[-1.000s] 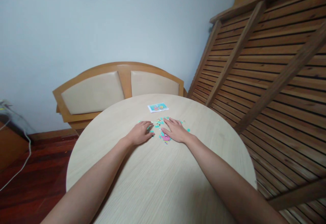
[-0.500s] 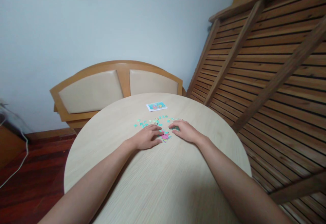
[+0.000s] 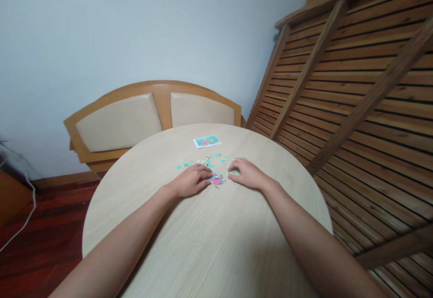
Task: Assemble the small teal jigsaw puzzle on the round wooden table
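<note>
On the round table, a pink joined patch of jigsaw puzzle point(image 3: 217, 179) lies between my two hands. My left hand point(image 3: 192, 180) rests palm down at its left side, fingers stretched out and the tips touching its edge. To the right, my right hand point(image 3: 248, 173) hovers low with curved fingers, thumb and forefinger apart, over a few small pieces partly hidden beneath it. Loose turquoise puzzle pieces point(image 3: 186, 165) are scattered in an arc beyond both hands. Behind them lies a printed picture card point(image 3: 207, 142) with a pink and a yellow cartoon figure.
The pale round table point(image 3: 203, 248) carries all of this. A wooden headboard with cream panels point(image 3: 122, 122) stands against the wall behind it. Slatted wooden panels point(image 3: 338, 86) lean close on the right. A white cable point(image 3: 34, 194) hangs at the left.
My left hand has drawn back slightly left, showing more of the pink patch. The right hand's thumb and forefinger have come a little closer together. The view has shifted slightly.
</note>
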Action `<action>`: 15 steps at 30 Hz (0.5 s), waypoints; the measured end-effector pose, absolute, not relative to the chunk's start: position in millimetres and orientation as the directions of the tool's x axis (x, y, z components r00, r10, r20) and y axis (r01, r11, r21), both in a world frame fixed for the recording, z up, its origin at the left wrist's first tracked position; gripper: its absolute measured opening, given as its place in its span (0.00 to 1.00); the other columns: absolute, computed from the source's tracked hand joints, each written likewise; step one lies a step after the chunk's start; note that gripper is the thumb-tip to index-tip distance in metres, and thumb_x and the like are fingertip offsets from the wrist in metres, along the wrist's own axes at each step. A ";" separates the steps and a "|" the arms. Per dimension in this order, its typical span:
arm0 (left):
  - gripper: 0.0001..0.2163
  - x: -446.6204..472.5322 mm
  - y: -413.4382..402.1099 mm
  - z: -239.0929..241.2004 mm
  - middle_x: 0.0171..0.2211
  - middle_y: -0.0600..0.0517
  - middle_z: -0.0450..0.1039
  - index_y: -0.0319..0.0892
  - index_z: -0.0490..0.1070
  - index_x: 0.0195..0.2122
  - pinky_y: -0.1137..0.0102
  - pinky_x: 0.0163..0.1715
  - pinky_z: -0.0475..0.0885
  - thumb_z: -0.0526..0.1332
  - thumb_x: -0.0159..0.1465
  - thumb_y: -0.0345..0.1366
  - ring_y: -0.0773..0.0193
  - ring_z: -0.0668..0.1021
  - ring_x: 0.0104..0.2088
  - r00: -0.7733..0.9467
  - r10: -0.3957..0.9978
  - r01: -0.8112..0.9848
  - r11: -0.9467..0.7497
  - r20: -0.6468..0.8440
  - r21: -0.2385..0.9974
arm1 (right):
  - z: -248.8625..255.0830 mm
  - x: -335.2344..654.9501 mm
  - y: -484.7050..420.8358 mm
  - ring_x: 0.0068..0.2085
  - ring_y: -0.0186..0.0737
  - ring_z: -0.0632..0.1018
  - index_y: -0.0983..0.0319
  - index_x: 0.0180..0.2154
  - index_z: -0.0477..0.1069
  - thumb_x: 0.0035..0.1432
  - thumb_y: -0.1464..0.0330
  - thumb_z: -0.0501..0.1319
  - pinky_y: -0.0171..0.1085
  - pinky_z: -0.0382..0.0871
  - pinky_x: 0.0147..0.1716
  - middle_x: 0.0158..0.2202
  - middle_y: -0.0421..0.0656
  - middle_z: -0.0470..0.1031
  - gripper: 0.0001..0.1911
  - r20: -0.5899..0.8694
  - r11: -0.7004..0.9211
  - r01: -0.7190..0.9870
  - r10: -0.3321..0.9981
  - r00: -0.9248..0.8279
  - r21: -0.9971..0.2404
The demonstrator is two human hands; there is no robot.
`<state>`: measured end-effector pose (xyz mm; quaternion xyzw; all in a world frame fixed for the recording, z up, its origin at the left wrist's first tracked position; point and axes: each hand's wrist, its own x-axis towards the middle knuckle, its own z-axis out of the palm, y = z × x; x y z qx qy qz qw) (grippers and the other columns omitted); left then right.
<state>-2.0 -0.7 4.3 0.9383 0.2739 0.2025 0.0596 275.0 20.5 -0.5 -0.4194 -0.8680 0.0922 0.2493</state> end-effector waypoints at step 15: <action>0.15 -9.3 3.2 -3.9 0.56 0.41 0.72 0.41 0.74 0.54 0.58 0.59 0.66 0.54 0.72 0.40 0.54 0.74 0.57 0.776 0.558 0.528 -0.830 0.294 0.182 | 0.8 277.6 18.1 0.48 0.48 0.73 0.59 0.37 0.77 0.55 0.61 0.66 0.44 0.66 0.50 0.41 0.46 0.77 0.10 0.282 0.631 0.685 0.776 -0.565 -0.365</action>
